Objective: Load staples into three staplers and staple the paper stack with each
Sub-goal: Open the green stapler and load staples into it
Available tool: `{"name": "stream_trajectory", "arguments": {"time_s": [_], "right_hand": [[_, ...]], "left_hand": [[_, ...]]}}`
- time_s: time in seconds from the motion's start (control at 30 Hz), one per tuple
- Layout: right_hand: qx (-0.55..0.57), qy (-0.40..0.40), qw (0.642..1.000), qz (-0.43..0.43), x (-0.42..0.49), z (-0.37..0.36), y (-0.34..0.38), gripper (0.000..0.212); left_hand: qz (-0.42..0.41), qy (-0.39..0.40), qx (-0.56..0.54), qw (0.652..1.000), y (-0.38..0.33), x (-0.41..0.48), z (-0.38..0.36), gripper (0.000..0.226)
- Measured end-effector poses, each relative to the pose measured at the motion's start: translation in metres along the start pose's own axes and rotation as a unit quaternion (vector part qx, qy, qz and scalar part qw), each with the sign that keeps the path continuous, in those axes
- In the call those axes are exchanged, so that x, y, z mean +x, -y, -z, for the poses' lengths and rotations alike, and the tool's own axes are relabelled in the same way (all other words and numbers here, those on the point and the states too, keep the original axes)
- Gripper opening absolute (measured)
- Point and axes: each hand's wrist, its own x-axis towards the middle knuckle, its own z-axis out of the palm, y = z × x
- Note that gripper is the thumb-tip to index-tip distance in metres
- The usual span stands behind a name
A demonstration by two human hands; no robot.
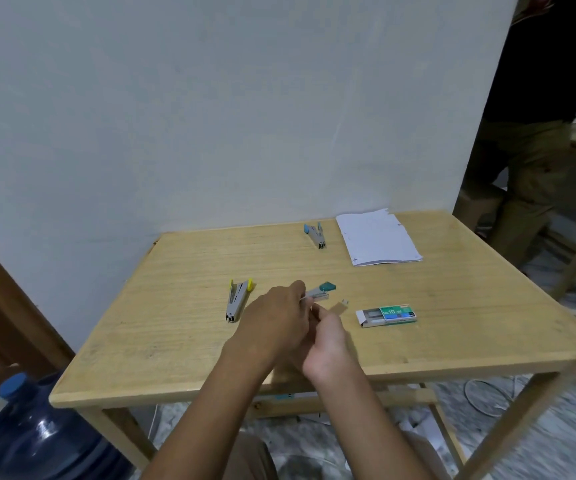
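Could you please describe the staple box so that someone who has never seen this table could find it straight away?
Start at the wooden table against the pale wall and look to its near right part, nearer than the paper stack. The staple box lies flat there, right of the two hands. It is the only small cardboard box, with a green and blue label and one end open.

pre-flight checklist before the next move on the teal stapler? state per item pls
1. Teal stapler in hand: ok, left hand grips it above the table.
2. Right hand at the stapler: ok, fingers meet it; whether it holds a staple strip: cannot tell.
3. Staple box within reach: ok, open, lying just right of the hands.
4. Stapler magazine open or loaded: cannot tell, hidden by fingers.
5. Paper stack free: ok, flat at the far right, nothing on it.
6. Yellow stapler and blue stapler: ok, both lying on the table, untouched.
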Motion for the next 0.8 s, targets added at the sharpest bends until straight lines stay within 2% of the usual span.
{"name": "stream_trajectory", "arguments": {"time_s": [0.03, 0.1, 0.17, 0.2, 0.3, 0.4, 0.43, 0.5, 0.57, 0.63, 0.7, 0.8], "right_hand": [[0.015, -0.006, 1.0, 0.003, 0.001, -0.001, 0.0, 0.036], [0.066, -0.001, 0.998, 0.005, 0.004, -0.001, 0.001, 0.033], [0.123, 0.014, 0.992, 0.018, 0.007, 0.001, 0.009, 0.025], [0.145, 0.019, 0.989, 0.034, 0.008, 0.002, 0.016, 0.024], [0.138, 0.013, 0.985, 0.103, 0.018, 0.007, 0.043, 0.035], [-0.064, -0.016, 0.971, 0.228, 0.027, 0.012, 0.072, 0.039], [-0.162, -0.024, 0.949, 0.27, 0.03, 0.013, 0.079, 0.039], [-0.364, -0.039, 0.874, 0.32, 0.038, 0.016, 0.092, 0.037], [-0.517, -0.036, 0.793, 0.319, 0.048, 0.018, 0.101, 0.035], [-0.612, -0.007, 0.733, 0.295, 0.058, 0.017, 0.106, 0.036], [-0.672, 0.015, 0.688, 0.274, 0.061, 0.017, 0.108, 0.035], [-0.717, 0.044, 0.649, 0.248, 0.056, 0.015, 0.111, 0.03]], "left_hand": [[-0.003, -0.011, -0.023, 1.0, 0.0, 0.002, 0.002, 0.026], [0.009, -0.02, -0.138, 0.99, 0.002, 0.005, 0.005, 0.027], [0.062, -0.021, -0.277, 0.959, 0.007, 0.008, 0.004, 0.028], [0.1, -0.018, -0.355, 0.929, 0.01, 0.008, 0.001, 0.028], [0.192, 0.033, -0.58, 0.791, 0.018, 0.004, -0.01, 0.027], [0.211, 0.091, -0.687, 0.69, 0.02, -0.004, -0.025, 0.024], [0.206, 0.106, -0.719, 0.656, 0.02, -0.005, -0.031, 0.023], [0.194, 0.123, -0.776, 0.588, 0.02, -0.005, -0.039, 0.022], [0.182, 0.122, -0.811, 0.543, 0.02, -0.003, -0.042, 0.022], [0.173, 0.119, -0.825, 0.525, 0.02, -0.001, -0.043, 0.022], [0.171, 0.121, -0.83, 0.518, 0.022, 0.0, -0.043, 0.022], [0.177, 0.125, -0.832, 0.51, 0.024, 0.001, -0.043, 0.022]]}}
